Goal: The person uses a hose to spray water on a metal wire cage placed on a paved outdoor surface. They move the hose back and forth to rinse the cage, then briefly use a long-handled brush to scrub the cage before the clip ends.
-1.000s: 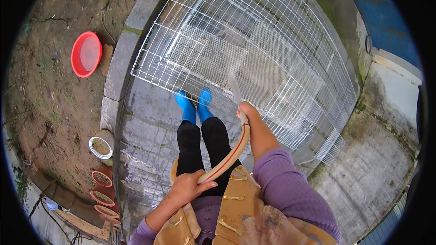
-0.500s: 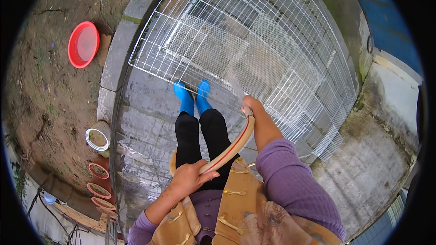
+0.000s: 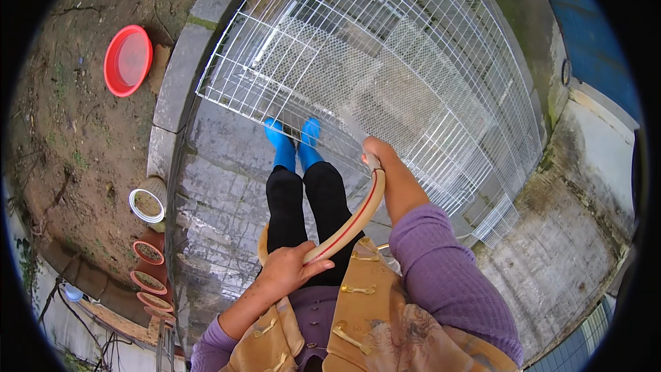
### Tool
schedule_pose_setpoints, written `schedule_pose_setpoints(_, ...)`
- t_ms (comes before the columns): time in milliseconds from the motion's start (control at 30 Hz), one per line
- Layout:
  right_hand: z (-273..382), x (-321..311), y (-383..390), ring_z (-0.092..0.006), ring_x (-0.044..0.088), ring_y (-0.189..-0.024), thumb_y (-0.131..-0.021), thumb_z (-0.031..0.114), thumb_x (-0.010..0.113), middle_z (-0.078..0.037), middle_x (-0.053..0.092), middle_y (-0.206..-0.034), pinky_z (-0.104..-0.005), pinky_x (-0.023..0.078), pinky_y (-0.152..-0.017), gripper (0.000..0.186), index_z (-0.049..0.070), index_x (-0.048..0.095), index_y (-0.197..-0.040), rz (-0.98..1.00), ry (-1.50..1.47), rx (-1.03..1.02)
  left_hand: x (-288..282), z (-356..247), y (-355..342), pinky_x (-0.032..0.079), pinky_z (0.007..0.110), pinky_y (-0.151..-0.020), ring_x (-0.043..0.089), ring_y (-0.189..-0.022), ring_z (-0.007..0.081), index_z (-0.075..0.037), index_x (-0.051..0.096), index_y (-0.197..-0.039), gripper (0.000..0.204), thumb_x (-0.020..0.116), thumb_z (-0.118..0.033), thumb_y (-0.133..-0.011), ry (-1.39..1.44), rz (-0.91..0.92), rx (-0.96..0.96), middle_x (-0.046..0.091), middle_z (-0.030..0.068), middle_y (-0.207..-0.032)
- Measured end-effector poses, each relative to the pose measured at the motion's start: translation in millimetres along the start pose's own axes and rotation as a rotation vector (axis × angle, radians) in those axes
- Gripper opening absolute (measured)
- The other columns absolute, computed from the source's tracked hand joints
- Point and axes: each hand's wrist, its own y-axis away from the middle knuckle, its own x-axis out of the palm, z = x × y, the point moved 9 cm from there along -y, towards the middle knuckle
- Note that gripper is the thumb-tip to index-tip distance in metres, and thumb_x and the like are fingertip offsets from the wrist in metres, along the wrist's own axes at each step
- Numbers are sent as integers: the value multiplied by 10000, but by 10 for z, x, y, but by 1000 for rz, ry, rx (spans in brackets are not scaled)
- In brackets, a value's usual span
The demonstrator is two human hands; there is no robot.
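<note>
A thick beige hose with a red stripe curves upward across my front. Low on it, at waist height, my left hand is wrapped round the hose. My right hand grips it close to its far end, and a pale spray of water leaves there toward a large wire cage. The cage lies on the paving just ahead of my feet, with mesh panels showing through its bars. My right fingers partly hide the hose's mouth.
My blue boots stand against the cage's near edge. To the left, a stone kerb borders bare soil, where a red basin lies. Several round pots line the kerb lower down. A wall and blue sheeting stand right.
My right hand has shifted slightly up and left with the hose end. The left hand stays in place on the hose. The view has tilted a little.
</note>
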Motion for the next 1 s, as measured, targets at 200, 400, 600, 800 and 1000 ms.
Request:
schedule_pose_setpoints(200, 74, -62, 91, -146, 568, -614, -888, 219, 374, -98, 560, -804, -271, 503, -478, 308, -5, 505, -1054, -44, -61, -28, -14, -23, -6, 465, 456, -550, 599, -634, 394, -37, 581, -860, 537, 582, -570, -790, -13, 11, -19, 582, 195, -614)
schedule_pose_setpoints(400, 19, -41, 40, -141, 565, -614, -882, 221, 402, -89, 559, -798, -264, 503, -498, 295, 7, 522, -1047, -28, -44, 6, 3, -72, 2, 466, 452, -553, 600, -629, 387, -36, 573, -854, 538, 586, -570, -786, -32, 10, -5, 578, 188, -605)
schedule_pose_setpoints(600, 284, 265, 294, -149, 579, -629, -851, 204, 438, -102, 575, -827, -287, 516, -526, 303, 27, 527, -1080, 36, -48, -95, 39, -72, 70, 457, 451, -547, 594, -644, 392, -45, 572, -882, 517, 613, -549, -774, -33, 47, -20, 578, 191, -621)
schedule_pose_setpoints(800, 728, 709, 183, -166, 594, -632, -882, 259, 409, -113, 601, -866, -301, 521, -534, 367, 33, 487, -1161, 203, 91, -210, 41, -106, 149, 455, 446, -516, 596, -600, 378, -52, 566, -868, 506, 614, -548, -774, -46, 2, 39, 569, 171, -580)
schedule_pose_setpoints(1000, 965, 904, 202, -167, 575, -640, -874, 243, 414, -93, 571, -809, -314, 512, -546, 292, 56, 513, -1075, 200, 143, -220, -31, -129, 198, 448, 447, -510, 591, -595, 378, -52, 556, -854, 485, 629, -525, -774, 0, -45, 53, 567, 174, -581)
